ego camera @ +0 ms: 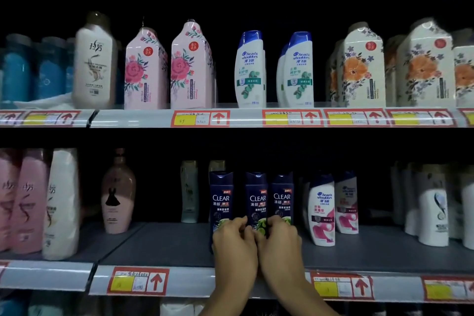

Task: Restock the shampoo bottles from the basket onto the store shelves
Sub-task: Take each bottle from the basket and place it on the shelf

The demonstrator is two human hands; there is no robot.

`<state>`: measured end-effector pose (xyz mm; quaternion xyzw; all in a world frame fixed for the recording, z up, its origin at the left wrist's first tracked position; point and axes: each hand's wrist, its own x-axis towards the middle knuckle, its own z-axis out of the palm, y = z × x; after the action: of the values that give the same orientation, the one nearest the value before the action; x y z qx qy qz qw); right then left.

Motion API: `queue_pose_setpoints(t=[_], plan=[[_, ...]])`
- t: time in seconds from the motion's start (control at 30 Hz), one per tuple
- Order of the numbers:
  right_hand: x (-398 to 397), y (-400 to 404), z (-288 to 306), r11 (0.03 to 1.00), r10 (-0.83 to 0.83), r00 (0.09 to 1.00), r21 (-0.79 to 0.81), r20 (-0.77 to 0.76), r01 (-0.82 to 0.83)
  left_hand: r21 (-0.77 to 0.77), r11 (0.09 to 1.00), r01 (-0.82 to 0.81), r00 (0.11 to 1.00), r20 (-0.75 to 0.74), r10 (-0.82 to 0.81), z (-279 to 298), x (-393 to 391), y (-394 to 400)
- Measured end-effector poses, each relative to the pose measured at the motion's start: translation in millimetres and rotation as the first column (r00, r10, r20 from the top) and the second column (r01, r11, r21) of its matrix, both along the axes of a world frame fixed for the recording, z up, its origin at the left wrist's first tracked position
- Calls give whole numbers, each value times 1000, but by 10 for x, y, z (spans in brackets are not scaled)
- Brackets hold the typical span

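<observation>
While both hands curl round the Clear bottles point(257, 202), left hand point(234, 246) and right hand point(280, 246) touching, they stand close-packed. A careless nudge could topple the outer ones beside my grip.

CLEAR bottles point(221, 200), head & shoulders bottles point(250, 69)

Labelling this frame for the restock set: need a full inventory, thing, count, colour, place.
Clear bottles: 3, dark blue, lower shelf centre, at the hands.
Head & Shoulders, blue caps: at least 3, white, middle shelf.
Head & Shoulders, pink labels: 2, white, lower shelf, right of Clear.
Pink floral bottles: 2, middle shelf.
Orange floral bottles: several, cream, middle shelf right.
Price tags: red-yellow, shelf edges.
Left hand: grips the left Clear bottle.
Right hand: grips the Clear bottles beside it.
</observation>
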<state>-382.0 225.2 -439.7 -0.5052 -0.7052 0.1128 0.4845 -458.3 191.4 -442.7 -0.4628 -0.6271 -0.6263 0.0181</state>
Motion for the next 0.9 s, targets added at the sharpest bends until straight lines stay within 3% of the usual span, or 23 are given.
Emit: queue_pose_setpoints(t=[0.3, 0.6, 0.77, 0.9], plan=[[71, 46, -24, 999, 31, 996, 16, -81, -30, -17, 1000, 26, 999, -43, -27, 3, 22, -20], [748, -587, -39, 975, 220, 938, 100, -269, -200, 24, 986, 164, 980, 112, -166, -20, 2, -503], [1237, -1096, -764, 957, 291, 857, 138, -425, -257, 27, 931, 365, 894, 270, -358, -769, 173, -1123], [1499, -1204, -1832, 941, 270, 932, -139, -244, -309, -218, 854, 472, 867, 290, -405, -1868, 335, -1394]])
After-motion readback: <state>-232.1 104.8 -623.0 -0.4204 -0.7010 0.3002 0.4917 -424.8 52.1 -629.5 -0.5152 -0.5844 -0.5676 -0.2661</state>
